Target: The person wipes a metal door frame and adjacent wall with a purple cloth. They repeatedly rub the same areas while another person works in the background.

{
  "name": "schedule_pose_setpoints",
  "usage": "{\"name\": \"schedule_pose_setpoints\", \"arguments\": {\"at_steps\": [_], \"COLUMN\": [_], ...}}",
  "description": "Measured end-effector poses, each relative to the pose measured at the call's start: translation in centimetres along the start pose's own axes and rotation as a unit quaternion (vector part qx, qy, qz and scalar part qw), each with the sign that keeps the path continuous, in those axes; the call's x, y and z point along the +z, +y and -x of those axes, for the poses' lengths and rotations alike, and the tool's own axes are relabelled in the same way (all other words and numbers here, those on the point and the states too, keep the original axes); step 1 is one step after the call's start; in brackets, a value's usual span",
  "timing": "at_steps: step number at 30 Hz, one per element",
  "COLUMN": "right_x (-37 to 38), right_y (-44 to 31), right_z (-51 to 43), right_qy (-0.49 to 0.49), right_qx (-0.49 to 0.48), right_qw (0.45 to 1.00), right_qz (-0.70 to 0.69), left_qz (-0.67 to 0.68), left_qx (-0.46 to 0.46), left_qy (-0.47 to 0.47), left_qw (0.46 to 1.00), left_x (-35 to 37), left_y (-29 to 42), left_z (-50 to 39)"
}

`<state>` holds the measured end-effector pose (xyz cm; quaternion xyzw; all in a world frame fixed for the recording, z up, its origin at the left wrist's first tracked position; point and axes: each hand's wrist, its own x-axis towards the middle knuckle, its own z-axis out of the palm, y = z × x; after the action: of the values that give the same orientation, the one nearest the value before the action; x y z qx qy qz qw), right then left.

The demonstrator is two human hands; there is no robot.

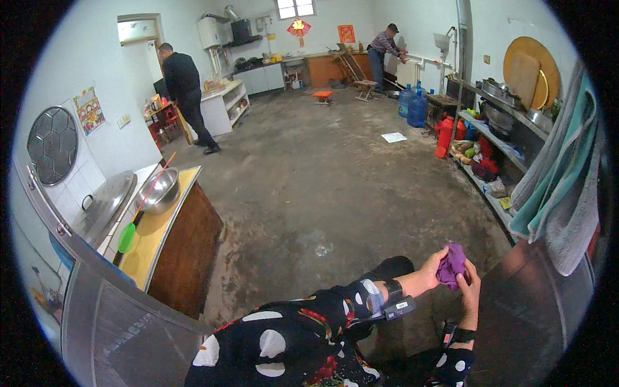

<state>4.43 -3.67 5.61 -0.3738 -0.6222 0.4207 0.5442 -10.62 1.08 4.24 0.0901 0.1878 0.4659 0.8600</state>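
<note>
A bunched purple cloth (451, 267) is held between both of my hands at the lower right. My left hand (430, 272) grips its left side, its arm reaching in from a black sleeve with white dots. On the right side, my right hand (469, 285) pinches the cloth, thumb against its front. Both wrists wear black straps with small devices. Close beyond my right hand stands a dark door panel (537, 290). Grey and teal towels (556, 188) hang above that panel, apart from my hands.
A cabinet (184, 242) with a steel basin (158, 191) and a green-headed fly swatter (127, 237) stands left. Shelves (493, 140) with pots line the right wall. Water jugs (417, 110), a paper sheet (394, 137) and an orange stool (323, 96) are on the floor. Two people are farther off.
</note>
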Motion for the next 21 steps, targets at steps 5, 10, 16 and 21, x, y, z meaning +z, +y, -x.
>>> {"name": "schedule_pose_setpoints", "arguments": {"at_steps": [5, 10, 16, 21], "right_x": [-2.3, -4.0, -5.9, -6.6], "right_y": [-0.3, -0.2, -0.5, -1.7], "right_z": [1.1, 1.6, 3.8, 7.3], "right_qy": [0.07, 0.126, 0.217, 0.229], "right_qx": [0.086, 0.087, 0.057, 0.01], "right_qw": [0.991, 0.983, 0.973, 0.967], "right_qz": [-0.075, -0.097, -0.063, -0.113], "left_qz": [0.005, 0.03, -0.011, -0.076], "left_qx": [0.043, 0.076, 0.102, 0.124], "left_qy": [-0.06, -0.083, -0.187, -0.179], "left_qw": [0.997, 0.993, 0.977, 0.973], "left_x": [1.6, 4.7, 8.1, 13.7], "left_y": [1.1, 2.6, 3.9, 6.1], "left_z": [0.6, 1.4, 0.8, -0.6]}}
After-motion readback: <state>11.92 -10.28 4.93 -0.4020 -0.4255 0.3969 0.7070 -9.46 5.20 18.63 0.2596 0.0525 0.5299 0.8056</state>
